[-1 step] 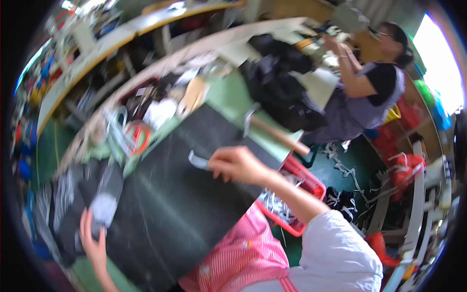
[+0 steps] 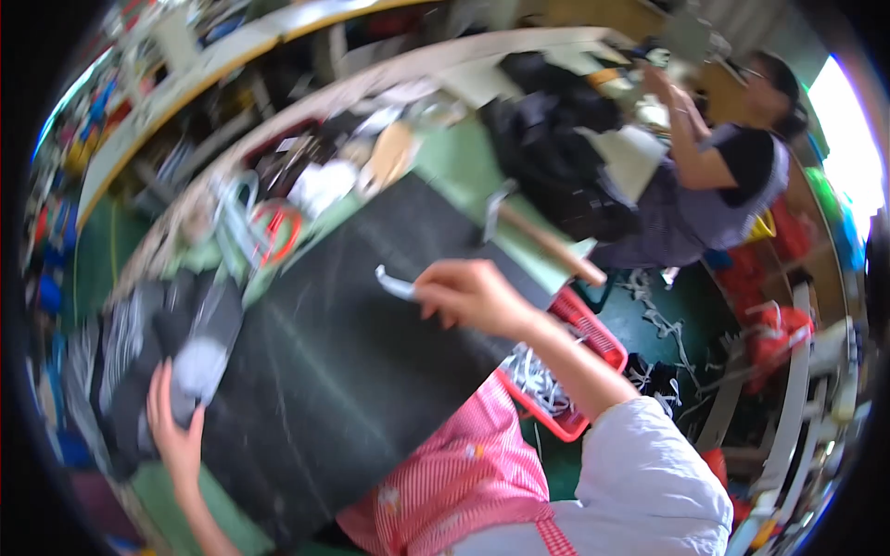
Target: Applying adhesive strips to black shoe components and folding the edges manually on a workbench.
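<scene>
Above the middle of a large black board [image 2: 324, 398], my right hand [image 2: 471, 295] is closed on one end of a short, pale, curved strip [image 2: 396, 284]. The strip's free end points left and hooks up; motion blurs it and I cannot make out its kind. On the left, my left hand [image 2: 174, 428] rests with fingers stretched and thumb apart at the edge of dark grey fabric-like pieces [image 2: 139, 371]. A whitish oval patch [image 2: 199, 366] lies on these pieces just beyond its fingertips.
A wooden-handled hammer [image 2: 547, 243] lies past the board's far right edge. Orange-handled scissors [image 2: 280, 232], pale straps [image 2: 236, 218] and a black heap [image 2: 556, 148] are farther back. A red basket [image 2: 565, 426] holds white laces. Another person [image 2: 723, 176] works at the far right.
The whole view has shifted slightly, so most things sit a little farther right and higher. Both hands keep the same pose, and the strip stays in my right hand.
</scene>
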`<state>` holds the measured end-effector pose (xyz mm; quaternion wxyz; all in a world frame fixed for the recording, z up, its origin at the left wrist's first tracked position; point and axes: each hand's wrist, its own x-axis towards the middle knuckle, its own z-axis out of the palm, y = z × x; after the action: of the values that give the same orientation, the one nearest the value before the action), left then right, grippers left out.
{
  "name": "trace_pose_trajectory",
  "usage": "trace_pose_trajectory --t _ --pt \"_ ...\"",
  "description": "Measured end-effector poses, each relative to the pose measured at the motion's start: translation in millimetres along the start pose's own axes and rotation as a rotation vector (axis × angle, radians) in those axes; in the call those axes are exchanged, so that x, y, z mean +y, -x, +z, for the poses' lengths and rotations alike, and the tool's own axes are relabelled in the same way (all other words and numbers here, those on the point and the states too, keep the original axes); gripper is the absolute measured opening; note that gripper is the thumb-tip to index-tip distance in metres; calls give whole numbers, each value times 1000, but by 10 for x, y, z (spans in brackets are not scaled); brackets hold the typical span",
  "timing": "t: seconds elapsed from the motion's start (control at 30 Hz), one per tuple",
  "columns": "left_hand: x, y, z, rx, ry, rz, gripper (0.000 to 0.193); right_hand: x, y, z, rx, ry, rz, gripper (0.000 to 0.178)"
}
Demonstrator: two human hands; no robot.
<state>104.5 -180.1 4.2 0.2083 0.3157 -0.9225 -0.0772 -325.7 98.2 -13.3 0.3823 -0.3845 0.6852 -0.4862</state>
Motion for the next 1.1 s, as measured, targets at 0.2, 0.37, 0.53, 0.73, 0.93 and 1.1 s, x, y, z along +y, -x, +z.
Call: trace_pose_trajectory --t 0.2,0.37,0.53,0.73,0.93,1.1 --pt "-400 -259 243 15 520 -161 49 -124 163 88 64 130 78 15" --pt "-298 -264 73 161 828 -423 49 -152 285 26 24 -37 -8 12" --pt "-185 -224 168 212 892 -549 43 -287 239 252 3 -16 11 13" --pt "-246 -210 549 272 641 -346 35 -225 250 301 -135 64 9 16" --pt "-242 -167 566 485 695 -461 39 -275 243 449 -139 29 7 12" --pt "-283 -130 281 884 747 -426 43 -264 277 526 -69 69 47 17"
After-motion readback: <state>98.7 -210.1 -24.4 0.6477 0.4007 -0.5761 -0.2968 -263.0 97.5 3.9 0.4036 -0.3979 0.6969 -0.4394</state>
